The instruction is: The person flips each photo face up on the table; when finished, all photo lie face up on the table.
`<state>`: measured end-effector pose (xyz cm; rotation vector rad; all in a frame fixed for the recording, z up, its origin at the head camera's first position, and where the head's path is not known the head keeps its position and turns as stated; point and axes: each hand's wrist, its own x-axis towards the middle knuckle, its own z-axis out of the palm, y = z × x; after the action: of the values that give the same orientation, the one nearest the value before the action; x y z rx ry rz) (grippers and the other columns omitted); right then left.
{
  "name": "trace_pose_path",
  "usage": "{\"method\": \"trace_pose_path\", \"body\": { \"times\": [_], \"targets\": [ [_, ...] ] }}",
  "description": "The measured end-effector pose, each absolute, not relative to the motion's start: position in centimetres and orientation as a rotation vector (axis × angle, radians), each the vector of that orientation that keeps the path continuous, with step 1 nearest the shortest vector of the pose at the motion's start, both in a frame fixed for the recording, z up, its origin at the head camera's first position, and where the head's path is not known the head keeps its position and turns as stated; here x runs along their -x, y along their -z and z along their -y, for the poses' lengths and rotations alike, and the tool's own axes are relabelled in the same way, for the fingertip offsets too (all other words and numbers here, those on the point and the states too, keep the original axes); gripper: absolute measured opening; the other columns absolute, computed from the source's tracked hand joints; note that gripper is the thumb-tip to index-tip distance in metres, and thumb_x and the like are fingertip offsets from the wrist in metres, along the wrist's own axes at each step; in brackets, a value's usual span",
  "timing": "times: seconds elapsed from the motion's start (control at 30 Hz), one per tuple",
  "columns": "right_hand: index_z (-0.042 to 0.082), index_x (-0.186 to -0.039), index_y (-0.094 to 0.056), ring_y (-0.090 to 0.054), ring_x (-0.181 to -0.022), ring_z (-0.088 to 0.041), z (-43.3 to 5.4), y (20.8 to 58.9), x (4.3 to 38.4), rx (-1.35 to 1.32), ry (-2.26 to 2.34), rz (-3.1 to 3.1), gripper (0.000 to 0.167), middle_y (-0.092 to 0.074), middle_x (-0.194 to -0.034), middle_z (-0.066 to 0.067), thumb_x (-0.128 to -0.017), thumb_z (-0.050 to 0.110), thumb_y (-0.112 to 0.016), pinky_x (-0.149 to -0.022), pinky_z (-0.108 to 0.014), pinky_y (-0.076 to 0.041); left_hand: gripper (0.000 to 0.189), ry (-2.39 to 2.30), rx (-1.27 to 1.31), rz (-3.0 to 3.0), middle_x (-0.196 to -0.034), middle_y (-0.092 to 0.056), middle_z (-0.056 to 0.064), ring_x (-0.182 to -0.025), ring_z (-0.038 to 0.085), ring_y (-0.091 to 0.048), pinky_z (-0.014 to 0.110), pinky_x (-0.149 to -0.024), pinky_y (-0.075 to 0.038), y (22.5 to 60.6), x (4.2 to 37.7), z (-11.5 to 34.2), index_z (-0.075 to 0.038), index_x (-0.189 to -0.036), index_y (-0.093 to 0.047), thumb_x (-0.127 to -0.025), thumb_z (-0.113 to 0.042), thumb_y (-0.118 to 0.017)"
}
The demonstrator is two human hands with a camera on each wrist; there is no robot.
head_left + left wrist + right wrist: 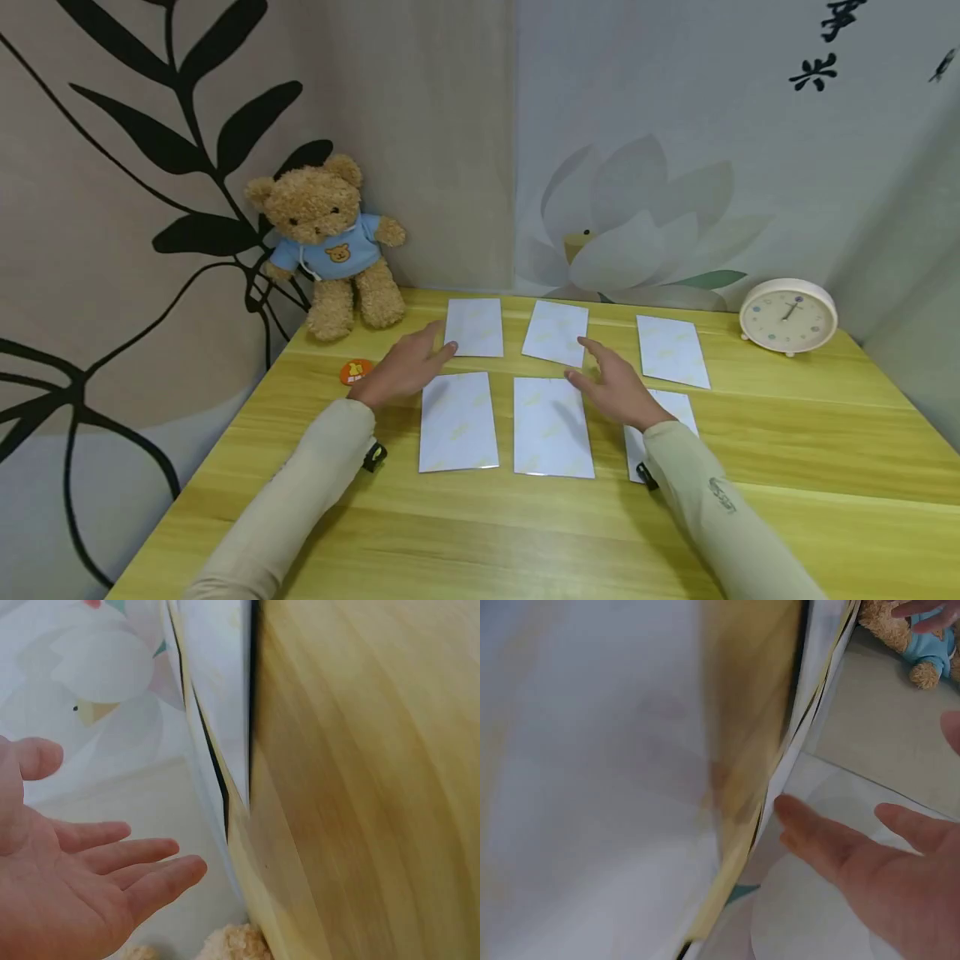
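Several white cards lie in two rows on the wooden table. My left hand (402,364), its fingers extended, is over the left side, near the back-left card (477,328) and the front-left card (459,423). In the left wrist view the left palm (67,892) shows with nothing in it. My right hand (617,385) is between the back-middle card (553,330) and the front-middle card (552,429), fingers extended and holding nothing. The right sleeve partly covers the front-right card (675,406). The back-right card (672,351) lies beyond the right hand.
A teddy bear (333,250) in a blue shirt sits at the back left. Beside the left hand lies a round orange sticker (356,372). At the back right stands a white clock (788,317). A curtain (450,150) with printed plants hangs behind the table (465,542).
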<state>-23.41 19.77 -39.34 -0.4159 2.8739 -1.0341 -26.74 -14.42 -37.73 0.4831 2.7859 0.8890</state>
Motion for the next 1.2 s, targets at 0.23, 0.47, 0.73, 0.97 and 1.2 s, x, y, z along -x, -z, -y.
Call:
{"method": "trace_pose_path", "body": {
  "times": [0.23,0.47,0.73,0.97,1.2],
  "targets": [
    [0.011,-0.158,-0.029,-0.04,-0.145,-0.044,-18.6,39.4,24.3,0.279,1.282,-2.692,0.066,-0.035,-0.16,-0.025,-0.104,0.037,-0.054,-0.115,-0.057,-0.039,0.067,-1.006,-0.401,-2.754,-0.159,-0.038,0.022,-0.143,0.041,-0.043,0.056,-0.116,-0.038,37.8,27.5,14.1,-0.004,-0.158,-0.025,-0.108,-0.046,-0.036],
    [0.009,-0.157,-0.032,-0.042,-0.144,-0.043,-17.6,39.0,25.7,0.286,1.419,-2.568,0.062,-0.037,-0.158,-0.024,-0.104,0.03,-0.055,-0.114,-0.055,-0.041,0.065,-1.04,-0.307,-2.693,-0.157,-0.041,0.023,-0.142,0.04,-0.045,0.055,-0.114,-0.04,37.5,28.3,14.0,-0.006,-0.157,-0.03,-0.107,-0.046,-0.038],
    [0.008,-0.156,-0.033,-0.043,-0.143,-0.04,-16.1,38.2,27.1,0.297,1.519,-2.427,0.06,-0.038,-0.157,-0.023,-0.104,0.029,-0.055,-0.115,-0.053,-0.042,0.063,-1.154,-0.196,-2.588,-0.16,-0.037,0.018,-0.142,0.037,-0.045,0.053,-0.112,-0.044,37.1,29.0,13.6,-0.012,-0.158,-0.029,-0.106,-0.044,-0.043],
    [0.004,-0.156,-0.031,-0.049,-0.139,-0.041,-14.6,37.9,28.1,0.25,1.624,-2.301,0.06,-0.042,-0.152,-0.024,-0.104,0.023,-0.054,-0.116,-0.049,-0.042,0.061,-1.256,-0.159,-2.497,-0.155,-0.043,0.017,-0.134,0.035,-0.053,0.05,-0.106,-0.049,36.9,29.5,13.5,-0.013,-0.157,-0.03,-0.106,-0.043,-0.044],
    [0.0,-0.154,-0.032,-0.048,-0.14,-0.039,-13.0,37.6,29.4,0.218,1.653,-2.231,0.058,-0.044,-0.151,-0.024,-0.104,0.019,-0.054,-0.116,-0.046,-0.042,0.061,-1.34,-0.102,-2.454,-0.153,-0.043,0.018,-0.134,0.038,-0.054,0.051,-0.113,-0.043,36.9,30.1,13.9,-0.01,-0.157,-0.031,-0.106,-0.041,-0.044]
  ]
}}
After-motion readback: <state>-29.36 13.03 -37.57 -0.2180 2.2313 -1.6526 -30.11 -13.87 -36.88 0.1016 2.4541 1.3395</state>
